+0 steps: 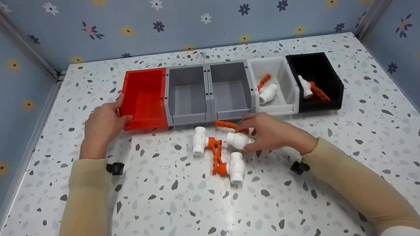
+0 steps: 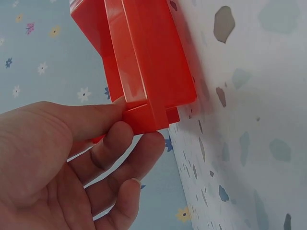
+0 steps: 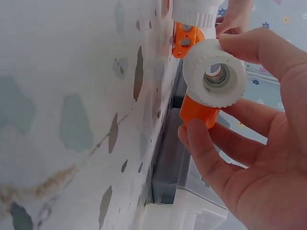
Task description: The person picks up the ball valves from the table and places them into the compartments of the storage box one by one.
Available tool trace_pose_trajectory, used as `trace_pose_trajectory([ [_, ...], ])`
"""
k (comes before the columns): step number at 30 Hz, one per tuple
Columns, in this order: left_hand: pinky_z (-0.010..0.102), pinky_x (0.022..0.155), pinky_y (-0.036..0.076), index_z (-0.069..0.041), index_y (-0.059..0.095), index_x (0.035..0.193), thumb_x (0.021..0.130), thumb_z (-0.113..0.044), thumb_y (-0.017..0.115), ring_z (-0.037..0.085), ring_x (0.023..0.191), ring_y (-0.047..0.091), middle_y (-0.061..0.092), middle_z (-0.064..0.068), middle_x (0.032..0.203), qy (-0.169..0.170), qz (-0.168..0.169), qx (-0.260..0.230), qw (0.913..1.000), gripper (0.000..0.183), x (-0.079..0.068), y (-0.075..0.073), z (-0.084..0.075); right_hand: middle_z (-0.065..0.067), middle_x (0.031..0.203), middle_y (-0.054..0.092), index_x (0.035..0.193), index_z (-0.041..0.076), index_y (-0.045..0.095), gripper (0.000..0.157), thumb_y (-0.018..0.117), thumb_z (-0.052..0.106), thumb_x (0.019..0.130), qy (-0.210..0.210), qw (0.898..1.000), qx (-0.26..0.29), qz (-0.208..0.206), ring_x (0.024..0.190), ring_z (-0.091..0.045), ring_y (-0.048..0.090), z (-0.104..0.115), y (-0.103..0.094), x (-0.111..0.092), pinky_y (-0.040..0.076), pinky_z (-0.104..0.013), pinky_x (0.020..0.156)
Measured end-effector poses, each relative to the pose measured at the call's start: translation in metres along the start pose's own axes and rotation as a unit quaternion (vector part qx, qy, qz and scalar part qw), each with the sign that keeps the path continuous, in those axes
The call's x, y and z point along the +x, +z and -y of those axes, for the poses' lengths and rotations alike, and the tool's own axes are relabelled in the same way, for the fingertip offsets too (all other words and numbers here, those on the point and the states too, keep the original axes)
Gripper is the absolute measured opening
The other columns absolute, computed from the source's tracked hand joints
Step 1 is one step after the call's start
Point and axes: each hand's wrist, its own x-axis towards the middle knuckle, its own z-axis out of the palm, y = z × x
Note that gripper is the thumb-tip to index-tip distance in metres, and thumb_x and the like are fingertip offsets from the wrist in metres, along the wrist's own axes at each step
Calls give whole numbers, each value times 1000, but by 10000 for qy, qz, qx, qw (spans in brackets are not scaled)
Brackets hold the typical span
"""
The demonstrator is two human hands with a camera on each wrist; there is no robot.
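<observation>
At the left end of the bin row, my left hand [image 1: 102,124] grips the side wall of a red plastic bin [image 2: 168,52], thumb at the front and fingers along the outer side. My right hand [image 1: 275,132] pinches a white ball valve [image 1: 237,140] with an orange handle, in front of the grey bins. In the right wrist view the valve's open threaded end [image 3: 216,79] faces the camera, thumb on the white body and fingers by the orange part [image 3: 201,112]. Two similar valves lie close by, one on the left [image 1: 199,141] and one nearer me [image 1: 237,168], their orange handles side by side.
Two grey bins [image 1: 190,118] [image 1: 232,115] stand right of the red one. Beyond them, a white bin [image 1: 284,89] and a black bin [image 1: 322,71] each hold a valve. The speckled table [image 1: 165,219] meets flowered walls [image 1: 202,21] at the back and sides.
</observation>
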Motion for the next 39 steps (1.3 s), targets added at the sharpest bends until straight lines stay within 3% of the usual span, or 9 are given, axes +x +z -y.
trace_pose_trajectory([
  [15, 40, 68, 41, -17, 23, 156, 97, -23, 65, 32, 87, 49, 57, 19, 97, -29, 0, 8, 10000, 73, 2, 2, -2, -6, 122, 62, 123, 11, 70, 45, 75, 23, 80, -115, 9993, 118, -336, 98, -19, 61, -1, -8, 2, 55, -33, 79],
  [27, 39, 67, 41, -17, 23, 156, 97, -21, 66, 32, 87, 49, 57, 19, 97, 13, -25, 12, 10000, 73, 1, 2, -2, -5, 119, 61, 123, 11, 70, 46, 79, 25, 81, 243, 9952, 188, -927, 93, -17, 60, 3, -12, 2, 53, -32, 79],
  [35, 42, 70, 43, -16, 22, 157, 97, -22, 65, 34, 93, 50, 59, 23, 109, 46, 11, 76, 10000, 73, 2, 1, 0, -4, 117, 61, 121, 10, 70, 44, 80, 25, 81, 387, 9867, 307, -1546, 92, -17, 60, 4, -12, 6, 52, -34, 81],
  [39, 41, 69, 41, -18, 21, 157, 97, -23, 65, 34, 91, 49, 59, 22, 105, 19, 29, 48, 10000, 74, 1, 0, 1, -5, 116, 62, 119, 8, 70, 43, 80, 25, 81, 499, 9827, 299, -1757, 90, -18, 59, 7, -12, 10, 52, -34, 80],
])
